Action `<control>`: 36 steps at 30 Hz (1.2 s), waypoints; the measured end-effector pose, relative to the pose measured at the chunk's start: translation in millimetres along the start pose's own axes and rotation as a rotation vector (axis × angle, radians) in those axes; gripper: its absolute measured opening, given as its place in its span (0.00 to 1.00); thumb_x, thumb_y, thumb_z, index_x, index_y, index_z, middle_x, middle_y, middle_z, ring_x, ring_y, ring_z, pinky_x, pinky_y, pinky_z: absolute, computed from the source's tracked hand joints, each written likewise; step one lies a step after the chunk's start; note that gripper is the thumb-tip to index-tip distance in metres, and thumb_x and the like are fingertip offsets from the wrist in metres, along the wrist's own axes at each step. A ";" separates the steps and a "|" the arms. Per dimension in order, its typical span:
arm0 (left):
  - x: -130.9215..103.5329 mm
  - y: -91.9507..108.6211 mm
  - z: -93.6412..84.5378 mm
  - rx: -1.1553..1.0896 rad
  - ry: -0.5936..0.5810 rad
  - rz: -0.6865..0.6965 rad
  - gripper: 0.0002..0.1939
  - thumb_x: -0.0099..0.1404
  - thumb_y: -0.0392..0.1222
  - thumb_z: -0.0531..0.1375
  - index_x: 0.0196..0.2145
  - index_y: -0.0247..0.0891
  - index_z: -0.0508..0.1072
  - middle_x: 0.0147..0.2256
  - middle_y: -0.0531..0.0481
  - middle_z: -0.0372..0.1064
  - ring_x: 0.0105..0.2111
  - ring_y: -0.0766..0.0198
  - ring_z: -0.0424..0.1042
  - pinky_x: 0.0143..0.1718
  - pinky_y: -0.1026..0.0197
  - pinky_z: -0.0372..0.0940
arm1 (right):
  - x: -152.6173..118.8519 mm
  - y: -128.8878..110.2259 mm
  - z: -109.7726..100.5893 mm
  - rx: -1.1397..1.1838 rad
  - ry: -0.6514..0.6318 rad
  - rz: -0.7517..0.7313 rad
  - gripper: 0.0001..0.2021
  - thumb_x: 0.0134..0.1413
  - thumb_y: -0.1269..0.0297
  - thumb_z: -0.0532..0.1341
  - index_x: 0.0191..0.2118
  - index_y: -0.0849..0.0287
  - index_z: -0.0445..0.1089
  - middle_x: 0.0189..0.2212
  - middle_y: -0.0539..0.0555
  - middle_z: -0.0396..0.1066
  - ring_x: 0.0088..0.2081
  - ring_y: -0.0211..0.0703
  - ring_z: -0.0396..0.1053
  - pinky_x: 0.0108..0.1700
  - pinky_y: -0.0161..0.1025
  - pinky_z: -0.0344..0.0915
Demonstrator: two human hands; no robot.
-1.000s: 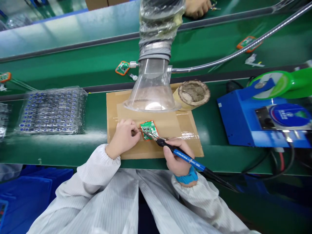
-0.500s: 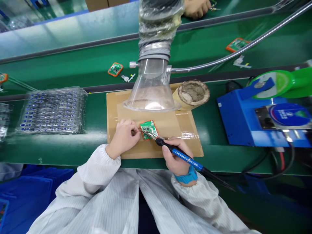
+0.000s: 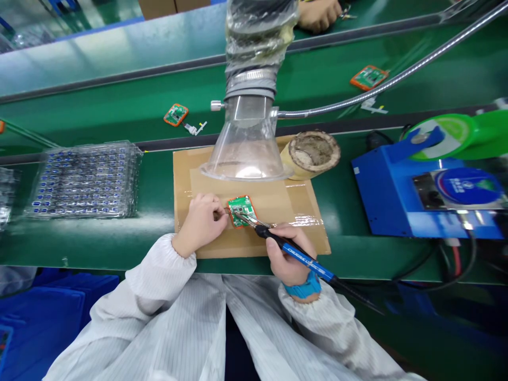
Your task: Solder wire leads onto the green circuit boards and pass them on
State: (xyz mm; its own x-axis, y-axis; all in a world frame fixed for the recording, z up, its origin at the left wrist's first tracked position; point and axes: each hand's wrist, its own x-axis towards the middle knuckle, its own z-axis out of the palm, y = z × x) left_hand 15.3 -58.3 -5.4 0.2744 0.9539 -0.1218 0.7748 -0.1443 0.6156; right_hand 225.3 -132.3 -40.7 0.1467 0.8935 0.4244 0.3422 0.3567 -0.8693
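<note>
A green circuit board (image 3: pixel 246 205) with an orange rim lies on the taped cardboard sheet (image 3: pixel 278 246). My left hand (image 3: pixel 201 225) is at the board's left edge, with thumb and fingers pinched together; what they hold is too small to make out. My right hand (image 3: pixel 290 255), with a blue band at the wrist, is closed around a blue and black soldering iron (image 3: pixel 307 260). The iron slants up to the left, and its metal tip reaches over the board's lower left part, near my left fingertips. Whether the tip touches the board I cannot tell.
A clear fume hood (image 3: pixel 248 151) hangs just beyond the board, beside a stained round pot (image 3: pixel 311 156). Clear trays (image 3: pixel 85 180) are stacked left; a blue machine (image 3: pixel 391 196) stands right. Boards (image 3: pixel 175 114) lie on the green belt (image 3: pixel 130 119). Another person's hand (image 3: pixel 319 15) shows at the back.
The boards on the belt have moved left. The soldering iron and my right hand have shifted very slightly right. My left hand and the board under the iron stay in place.
</note>
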 end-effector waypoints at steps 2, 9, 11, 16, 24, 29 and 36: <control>0.0 -0.3 0.4 0.005 0.004 0.003 0.09 0.62 0.34 0.63 0.24 0.38 0.71 0.38 0.49 0.73 0.44 0.54 0.67 0.52 0.47 0.61 | -1.7 2.0 0.0 -0.001 0.021 0.011 0.04 0.59 0.64 0.66 0.40 0.54 0.73 0.32 0.52 0.74 0.34 0.45 0.75 0.35 0.42 0.72; 0.4 0.0 0.8 0.015 0.001 0.002 0.09 0.63 0.34 0.62 0.24 0.39 0.71 0.38 0.48 0.73 0.43 0.54 0.66 0.51 0.47 0.61 | -3.8 4.3 -0.1 0.013 0.036 0.031 0.04 0.59 0.65 0.66 0.40 0.54 0.73 0.33 0.53 0.74 0.35 0.46 0.75 0.36 0.43 0.73; 0.7 0.6 0.2 0.019 0.000 -0.004 0.10 0.63 0.34 0.62 0.24 0.39 0.70 0.38 0.48 0.72 0.43 0.54 0.66 0.51 0.47 0.61 | -4.0 4.7 -0.3 0.014 0.040 0.037 0.04 0.59 0.64 0.66 0.40 0.54 0.73 0.33 0.53 0.74 0.35 0.47 0.75 0.36 0.44 0.73; -1.9 2.1 -2.0 0.057 -0.031 0.030 0.07 0.62 0.35 0.64 0.27 0.39 0.72 0.40 0.47 0.71 0.45 0.52 0.66 0.53 0.45 0.62 | -4.3 7.2 -1.6 0.010 0.090 0.019 0.05 0.59 0.64 0.66 0.41 0.54 0.74 0.35 0.53 0.74 0.36 0.47 0.75 0.37 0.44 0.72; -6.5 -19.1 -30.0 -0.286 -0.130 -0.033 0.07 0.64 0.37 0.60 0.28 0.39 0.67 0.37 0.47 0.72 0.41 0.58 0.70 0.47 0.53 0.68 | 4.0 15.8 -14.5 -0.014 0.385 0.136 0.11 0.59 0.57 0.67 0.43 0.55 0.69 0.32 0.50 0.71 0.28 0.43 0.73 0.40 0.48 0.71; 17.7 -55.0 -82.4 -0.807 -0.301 -0.473 0.13 0.60 0.46 0.67 0.30 0.38 0.66 0.31 0.48 0.74 0.28 0.65 0.73 0.30 0.64 0.65 | 0.6 22.9 -14.1 -0.033 0.326 0.133 0.11 0.58 0.57 0.68 0.42 0.56 0.71 0.35 0.52 0.72 0.31 0.45 0.74 0.40 0.47 0.71; 121.2 -86.2 -122.9 -0.758 0.264 -0.403 0.11 0.65 0.43 0.62 0.32 0.38 0.63 0.31 0.47 0.71 0.30 0.62 0.73 0.35 0.60 0.67 | -4.6 31.8 -14.4 -0.103 0.285 0.121 0.10 0.56 0.58 0.69 0.40 0.57 0.74 0.37 0.55 0.75 0.36 0.49 0.75 0.44 0.49 0.69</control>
State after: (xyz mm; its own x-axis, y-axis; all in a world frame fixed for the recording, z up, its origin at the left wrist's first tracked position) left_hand -88.2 102.1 22.5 -0.1493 0.9374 -0.3147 0.1742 0.3382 0.9248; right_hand 248.9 -129.0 -66.6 0.4411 0.8103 0.3858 0.3963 0.2098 -0.8938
